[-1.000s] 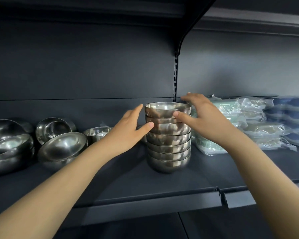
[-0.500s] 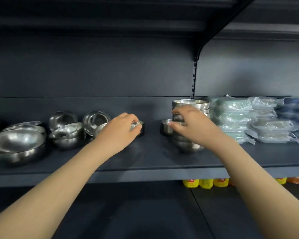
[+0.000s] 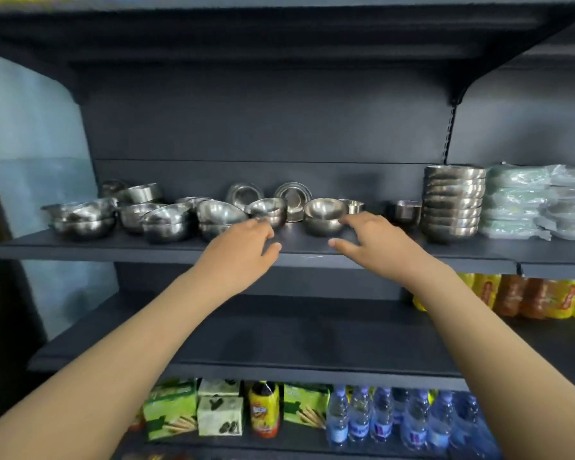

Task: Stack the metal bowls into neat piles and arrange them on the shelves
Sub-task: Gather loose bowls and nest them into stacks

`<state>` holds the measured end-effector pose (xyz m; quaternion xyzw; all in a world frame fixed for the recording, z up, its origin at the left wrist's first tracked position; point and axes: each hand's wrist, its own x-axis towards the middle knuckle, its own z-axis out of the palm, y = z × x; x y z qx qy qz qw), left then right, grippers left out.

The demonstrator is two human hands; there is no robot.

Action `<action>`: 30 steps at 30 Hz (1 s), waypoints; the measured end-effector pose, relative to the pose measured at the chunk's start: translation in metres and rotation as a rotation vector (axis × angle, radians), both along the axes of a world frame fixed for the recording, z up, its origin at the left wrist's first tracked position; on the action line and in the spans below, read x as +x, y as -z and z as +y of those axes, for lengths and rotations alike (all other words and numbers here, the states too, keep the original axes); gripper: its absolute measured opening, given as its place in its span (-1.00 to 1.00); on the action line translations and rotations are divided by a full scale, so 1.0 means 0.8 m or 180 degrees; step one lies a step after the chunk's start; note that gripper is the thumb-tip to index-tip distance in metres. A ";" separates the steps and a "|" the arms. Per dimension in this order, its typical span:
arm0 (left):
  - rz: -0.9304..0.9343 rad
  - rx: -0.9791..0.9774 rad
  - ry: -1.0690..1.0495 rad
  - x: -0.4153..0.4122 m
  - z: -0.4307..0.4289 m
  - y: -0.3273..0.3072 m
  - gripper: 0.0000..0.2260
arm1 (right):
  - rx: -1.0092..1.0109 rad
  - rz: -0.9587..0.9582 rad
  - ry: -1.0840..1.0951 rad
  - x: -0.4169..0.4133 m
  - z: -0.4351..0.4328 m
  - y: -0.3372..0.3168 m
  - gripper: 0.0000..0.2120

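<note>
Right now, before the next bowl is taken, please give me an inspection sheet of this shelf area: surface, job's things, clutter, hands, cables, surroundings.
Surface: dark shelf, bowls along its back.
Job's things: tall stack of bowls upright at the right; loose bowls in small uneven piles left and middle, two on edge against the back wall.
Clutter: wrapped packs beside the tall stack.
Hands: left hand and right hand open, holding nothing, near the middle bowls; contact unclear.
Cables: nothing seen.
Surroundings: drink bottles on the shelf below; boxes and water bottles on the lowest.
</note>
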<state>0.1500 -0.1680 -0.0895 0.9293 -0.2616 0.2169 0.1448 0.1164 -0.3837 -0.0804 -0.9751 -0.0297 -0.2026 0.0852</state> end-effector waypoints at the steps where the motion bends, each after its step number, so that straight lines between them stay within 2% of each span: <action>1: -0.0010 0.0022 -0.0033 -0.006 0.018 -0.001 -0.69 | 0.0031 0.0015 -0.0037 -0.001 0.018 0.000 -0.49; 6: -0.0118 0.0088 -0.0186 -0.018 0.092 -0.008 -0.67 | 0.0029 0.0074 -0.0285 0.006 0.095 0.005 -0.46; 13: -0.0101 0.0074 -0.0418 0.028 0.163 -0.011 -0.66 | 0.0002 0.0041 -0.0531 0.068 0.170 0.009 -0.49; 23: -0.0204 0.0321 -0.0574 0.190 0.216 -0.006 -0.69 | 0.0394 -0.0043 -0.0640 0.234 0.206 0.010 -0.45; 30: -0.0012 0.0456 -0.0190 0.283 0.204 -0.007 -0.61 | 0.0683 0.0278 -0.0649 0.310 0.186 0.012 -0.36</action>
